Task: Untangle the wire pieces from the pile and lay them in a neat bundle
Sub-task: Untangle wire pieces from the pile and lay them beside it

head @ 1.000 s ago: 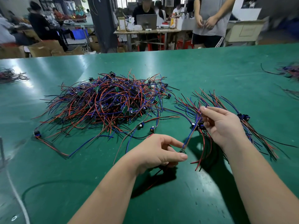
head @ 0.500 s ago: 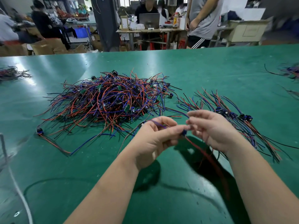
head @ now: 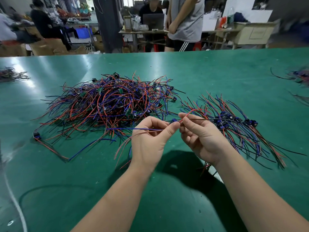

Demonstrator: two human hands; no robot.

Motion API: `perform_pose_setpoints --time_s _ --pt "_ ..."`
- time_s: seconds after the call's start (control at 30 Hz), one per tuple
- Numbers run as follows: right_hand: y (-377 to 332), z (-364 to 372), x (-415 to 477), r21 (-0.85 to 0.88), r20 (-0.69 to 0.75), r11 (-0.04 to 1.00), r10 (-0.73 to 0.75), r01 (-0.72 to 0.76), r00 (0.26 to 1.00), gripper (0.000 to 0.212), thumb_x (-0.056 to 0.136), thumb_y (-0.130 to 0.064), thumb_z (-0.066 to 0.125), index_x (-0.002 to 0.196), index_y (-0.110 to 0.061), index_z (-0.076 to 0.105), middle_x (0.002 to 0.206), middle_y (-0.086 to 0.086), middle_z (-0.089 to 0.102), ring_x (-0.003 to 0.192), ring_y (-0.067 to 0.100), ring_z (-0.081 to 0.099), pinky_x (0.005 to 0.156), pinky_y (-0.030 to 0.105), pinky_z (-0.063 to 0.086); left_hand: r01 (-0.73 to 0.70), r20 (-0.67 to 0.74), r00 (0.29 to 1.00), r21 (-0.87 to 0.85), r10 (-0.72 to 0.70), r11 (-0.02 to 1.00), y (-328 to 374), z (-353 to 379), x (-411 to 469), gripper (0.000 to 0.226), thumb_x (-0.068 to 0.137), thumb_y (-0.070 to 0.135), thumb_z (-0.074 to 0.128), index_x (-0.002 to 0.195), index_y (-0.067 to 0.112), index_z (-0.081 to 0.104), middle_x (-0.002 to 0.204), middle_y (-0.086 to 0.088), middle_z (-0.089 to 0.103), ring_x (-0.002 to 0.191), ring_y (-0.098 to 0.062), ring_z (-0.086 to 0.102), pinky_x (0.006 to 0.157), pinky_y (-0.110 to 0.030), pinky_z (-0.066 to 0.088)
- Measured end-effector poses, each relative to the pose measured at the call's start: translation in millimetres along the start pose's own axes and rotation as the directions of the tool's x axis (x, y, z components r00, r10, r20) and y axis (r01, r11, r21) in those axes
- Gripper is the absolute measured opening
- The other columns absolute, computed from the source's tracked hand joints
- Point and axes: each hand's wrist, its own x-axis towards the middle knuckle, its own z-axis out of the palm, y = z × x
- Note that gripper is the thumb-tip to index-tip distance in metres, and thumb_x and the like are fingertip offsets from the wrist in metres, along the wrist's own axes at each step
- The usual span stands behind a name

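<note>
Both left hand [head: 149, 141] and right hand [head: 201, 137] pinch one wire piece [head: 133, 129] beside its connector [head: 173, 121]; ease tails left of that grip gently off the pile [head: 107, 104]

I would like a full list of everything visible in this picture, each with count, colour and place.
Tangled pile of thin wire pieces: one, red, blue and black, table centre-left.
Neat bundle of wire pieces: one, same colours, blue connectors, right of the pile.
Held wire piece with blue connector: one, red, blue, black, between both hands.
Left wire heap: one, dark, far left edge.
Right wire heap: one, blurred, far right edge.
Flat green table: one, under everything.
Standing person in grey shirt: one, beyond the table.
Left hand: one, pinches the held piece near its connector.
Right hand: one, pinches its red wire.
</note>
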Motion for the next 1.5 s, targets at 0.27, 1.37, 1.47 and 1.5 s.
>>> perform_pose_setpoints --time_s 0.27,1.37,1.47,1.5 --pt "2.8 1.4 3.2 -0.060 -0.044 0.998 0.024 -0.027 0.999 0.020 0.067 -0.012 0.064 0.085 -0.004 0.064 0.065 0.004 0.064 0.056 0.009 0.058 0.051 0.018 0.047 -0.130 0.199 0.976 0.214 0.088 0.968 -5.2 3.9 -8.0 0.019 0.070 0.009 0.083 0.071 0.016 0.065 0.069 0.003 0.067 0.063 -0.003 0.061 0.063 -0.015 0.047" --pt "-32.4 -25.7 6.2 0.096 -0.357 0.976 -0.148 0.194 0.922 0.007 0.093 -0.013 0.058 0.090 -0.008 0.059 0.074 0.008 0.067 0.069 0.017 0.070 0.056 0.019 0.051 0.459 0.432 0.723 0.284 -0.540 0.842 3.8 -21.5 9.4 0.011 0.077 0.009 0.076 0.067 0.009 0.072 0.064 -0.007 0.069 0.051 -0.011 0.062 0.051 -0.021 0.051" --pt "-19.0 -23.2 4.1 -0.395 -0.226 0.914 -0.197 0.095 0.954 0.010 0.086 -0.008 0.066 0.088 -0.011 0.057 0.082 0.008 0.062 0.066 0.016 0.065 0.062 0.026 0.049 0.491 0.242 0.822 0.155 -0.515 0.857 -5.8 -17.7 11.6 0.009 0.079 0.010 0.075 0.073 0.007 0.070 0.066 -0.007 0.070 0.054 -0.011 0.063 0.052 -0.020 0.052" --pt "-11.8 -20.2 1.9 -0.588 -0.111 0.804 -0.191 0.090 0.975 0.013 0.082 -0.008 0.071 0.088 -0.012 0.061 0.083 0.007 0.065 0.067 0.016 0.064 0.065 0.029 0.051 0.496 0.208 0.834 0.127 -0.512 0.859 -8.4 -17.3 12.0 0.009 0.079 0.011 0.075 0.073 0.007 0.070 0.065 -0.007 0.069 0.054 -0.011 0.064 0.052 -0.020 0.052"
